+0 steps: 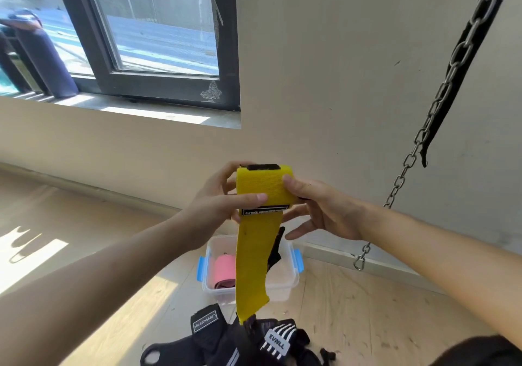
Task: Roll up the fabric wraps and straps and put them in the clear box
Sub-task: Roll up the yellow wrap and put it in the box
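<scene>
L hand [215, 205] & R hand [322, 210] each pinched the yellow wrap [262, 186] at its rolled top, prob. to keep it tight, tail hanging above the clear box [282, 285] by the floor's wall edge, pink roll [224, 269] inside.

Both bare forearms stretched forward and converged. The left hand [216, 199] and right hand [322, 210] faced each other, each pinching the yellow wrap [260, 185] — thumbs in front.
</scene>
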Action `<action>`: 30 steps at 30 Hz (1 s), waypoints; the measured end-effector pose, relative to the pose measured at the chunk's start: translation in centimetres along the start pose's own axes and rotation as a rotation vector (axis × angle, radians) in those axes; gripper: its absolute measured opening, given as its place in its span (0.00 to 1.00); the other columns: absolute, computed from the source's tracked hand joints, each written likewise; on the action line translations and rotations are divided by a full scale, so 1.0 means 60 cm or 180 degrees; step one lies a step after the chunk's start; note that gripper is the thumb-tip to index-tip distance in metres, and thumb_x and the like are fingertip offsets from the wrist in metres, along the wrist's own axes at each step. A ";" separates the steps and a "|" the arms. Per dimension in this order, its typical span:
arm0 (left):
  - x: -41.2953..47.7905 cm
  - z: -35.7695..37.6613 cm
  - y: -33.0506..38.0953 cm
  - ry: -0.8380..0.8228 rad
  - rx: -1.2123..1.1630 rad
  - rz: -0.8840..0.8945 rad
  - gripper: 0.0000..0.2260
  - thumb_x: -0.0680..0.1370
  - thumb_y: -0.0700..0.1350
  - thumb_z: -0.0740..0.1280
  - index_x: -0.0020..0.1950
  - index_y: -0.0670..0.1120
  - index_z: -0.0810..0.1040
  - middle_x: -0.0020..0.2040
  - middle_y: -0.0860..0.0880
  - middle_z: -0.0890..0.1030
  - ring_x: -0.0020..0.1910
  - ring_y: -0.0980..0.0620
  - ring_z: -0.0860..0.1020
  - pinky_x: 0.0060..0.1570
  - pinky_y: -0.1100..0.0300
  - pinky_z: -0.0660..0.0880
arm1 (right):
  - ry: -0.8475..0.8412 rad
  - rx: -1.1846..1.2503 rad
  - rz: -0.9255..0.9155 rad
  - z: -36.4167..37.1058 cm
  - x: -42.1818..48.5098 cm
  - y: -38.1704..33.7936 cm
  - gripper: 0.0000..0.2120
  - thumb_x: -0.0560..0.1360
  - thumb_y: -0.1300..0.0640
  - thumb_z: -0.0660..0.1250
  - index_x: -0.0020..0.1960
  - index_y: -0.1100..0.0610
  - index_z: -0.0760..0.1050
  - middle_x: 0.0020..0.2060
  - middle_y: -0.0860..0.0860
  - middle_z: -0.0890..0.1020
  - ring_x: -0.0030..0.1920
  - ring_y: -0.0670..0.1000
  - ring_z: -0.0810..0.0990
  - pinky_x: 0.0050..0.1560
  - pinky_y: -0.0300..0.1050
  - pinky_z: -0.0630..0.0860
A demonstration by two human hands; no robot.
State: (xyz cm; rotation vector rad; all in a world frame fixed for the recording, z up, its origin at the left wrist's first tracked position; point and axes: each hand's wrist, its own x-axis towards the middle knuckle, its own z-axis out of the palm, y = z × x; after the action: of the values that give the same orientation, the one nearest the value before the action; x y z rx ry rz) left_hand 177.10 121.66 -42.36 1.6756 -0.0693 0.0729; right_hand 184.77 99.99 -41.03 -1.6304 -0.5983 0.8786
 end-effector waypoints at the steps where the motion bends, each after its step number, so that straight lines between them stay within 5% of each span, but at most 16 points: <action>1: -0.001 0.000 0.000 0.0028 0.0035 0.0052 0.29 0.67 0.52 0.77 0.67 0.56 0.73 0.57 0.52 0.81 0.54 0.48 0.84 0.44 0.57 0.82 | 0.0006 0.0031 0.0019 0.002 0.001 0.000 0.32 0.69 0.33 0.65 0.68 0.48 0.72 0.63 0.55 0.80 0.60 0.59 0.83 0.56 0.59 0.82; 8: 0.002 -0.004 -0.006 -0.0252 0.0422 0.0143 0.37 0.68 0.49 0.81 0.71 0.60 0.67 0.66 0.55 0.76 0.60 0.50 0.81 0.46 0.56 0.83 | 0.0279 0.0139 -0.0222 0.009 0.004 0.000 0.24 0.72 0.44 0.70 0.66 0.48 0.75 0.60 0.53 0.82 0.57 0.57 0.84 0.49 0.51 0.84; 13: -0.002 -0.005 -0.006 -0.0627 0.0296 -0.0613 0.30 0.66 0.70 0.71 0.66 0.65 0.71 0.61 0.56 0.82 0.59 0.49 0.82 0.45 0.57 0.82 | 0.0470 -0.0003 -0.0635 0.009 0.004 0.006 0.29 0.70 0.53 0.75 0.68 0.51 0.72 0.58 0.55 0.82 0.58 0.56 0.83 0.50 0.52 0.84; 17: 0.004 -0.012 -0.012 -0.0461 0.0414 -0.0471 0.29 0.68 0.62 0.73 0.68 0.61 0.72 0.60 0.53 0.82 0.59 0.47 0.82 0.47 0.56 0.82 | 0.0289 -0.0471 -0.0728 -0.003 0.007 0.013 0.30 0.70 0.61 0.79 0.68 0.51 0.72 0.62 0.54 0.79 0.59 0.55 0.82 0.53 0.54 0.84; 20: 0.003 -0.025 -0.013 -0.0503 0.0349 -0.0443 0.33 0.63 0.59 0.75 0.67 0.56 0.73 0.56 0.52 0.83 0.55 0.48 0.82 0.41 0.61 0.78 | 0.0177 -0.1510 -0.0517 -0.023 0.010 0.024 0.31 0.72 0.62 0.76 0.71 0.47 0.72 0.63 0.49 0.79 0.61 0.49 0.79 0.60 0.48 0.80; 24: -0.001 -0.037 -0.013 -0.0567 -0.0097 -0.0537 0.26 0.65 0.52 0.72 0.62 0.50 0.75 0.44 0.55 0.82 0.41 0.56 0.82 0.32 0.64 0.75 | 0.0362 -0.1806 -0.0123 -0.023 0.023 0.058 0.14 0.75 0.52 0.75 0.59 0.49 0.78 0.55 0.46 0.83 0.59 0.47 0.81 0.55 0.41 0.79; 30: -0.004 -0.040 -0.011 -0.0334 -0.0206 -0.0606 0.31 0.63 0.58 0.72 0.64 0.48 0.75 0.45 0.52 0.83 0.43 0.53 0.84 0.34 0.64 0.77 | 0.0526 -0.1606 -0.0330 0.001 0.037 0.076 0.03 0.77 0.57 0.72 0.46 0.51 0.81 0.38 0.46 0.80 0.36 0.36 0.78 0.37 0.29 0.74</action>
State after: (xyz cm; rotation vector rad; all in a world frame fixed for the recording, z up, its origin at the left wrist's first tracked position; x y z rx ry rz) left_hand 176.92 124.11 -42.80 1.6131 0.0091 -0.1594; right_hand 185.72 100.66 -45.97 -2.0777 -0.8247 0.5312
